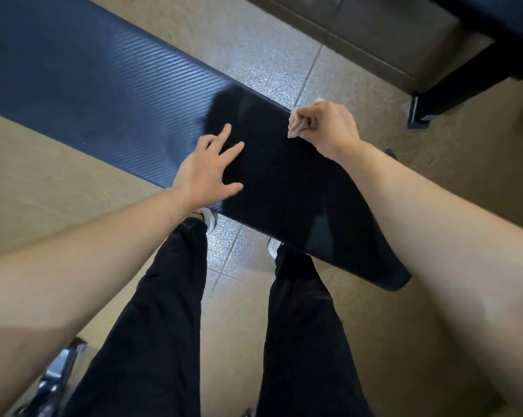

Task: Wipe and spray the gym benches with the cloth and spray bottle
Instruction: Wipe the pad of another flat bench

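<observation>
Cloth (284,182) lies under spread left hand (206,179); right hand (326,127) pinches it.

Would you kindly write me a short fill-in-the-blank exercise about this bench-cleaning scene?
1. The black cloth lies on the gym ___.
2. The left hand has its fingers ___ over the cloth.
3. The right hand has its fingers ___ at the cloth's far edge.
Missing words: bench; spread; curled.

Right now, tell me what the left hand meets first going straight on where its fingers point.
The dark cloth on the bench; the left hand may be touching it. Past that, the bench's far edge. The right hand lies aside.
</observation>
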Demonstrator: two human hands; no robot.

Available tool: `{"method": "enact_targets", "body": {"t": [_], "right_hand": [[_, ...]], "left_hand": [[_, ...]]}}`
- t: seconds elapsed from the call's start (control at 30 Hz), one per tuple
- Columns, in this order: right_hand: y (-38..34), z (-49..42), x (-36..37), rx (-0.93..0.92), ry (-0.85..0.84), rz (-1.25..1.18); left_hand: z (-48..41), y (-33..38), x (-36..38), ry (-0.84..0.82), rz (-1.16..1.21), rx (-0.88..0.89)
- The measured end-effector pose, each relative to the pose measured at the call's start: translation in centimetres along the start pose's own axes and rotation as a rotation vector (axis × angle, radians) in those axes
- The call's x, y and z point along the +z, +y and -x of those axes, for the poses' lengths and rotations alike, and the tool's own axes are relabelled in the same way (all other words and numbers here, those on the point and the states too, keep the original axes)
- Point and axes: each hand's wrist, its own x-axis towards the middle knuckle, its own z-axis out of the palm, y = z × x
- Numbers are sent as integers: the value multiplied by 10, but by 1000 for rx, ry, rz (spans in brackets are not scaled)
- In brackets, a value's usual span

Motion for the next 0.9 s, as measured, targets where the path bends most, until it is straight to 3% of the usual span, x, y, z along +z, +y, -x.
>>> {"method": "enact_targets", "body": {"t": [0.13,0.27,0.37,0.53,0.73,0.9], "right_hand": [[-51,-27,14,15,33,-71],[-95,-52,21,-26,52,-51],[-131,-68,23,-16,49,-33],[-171,-96,27,-3,21,31],[-205,-125,33,-21,-7,83],[-239,-150,35,-32,5,-9]], "left_hand": [[4,-34,-16,126,112,11],[11,-82,-36,243,52,-262],[19,-131,-49,205,32,-441],[28,-195,-61,102,21,-590],[30,-208,-64,85,111,-585],[31,-218,-68,45,92,-559]]}}
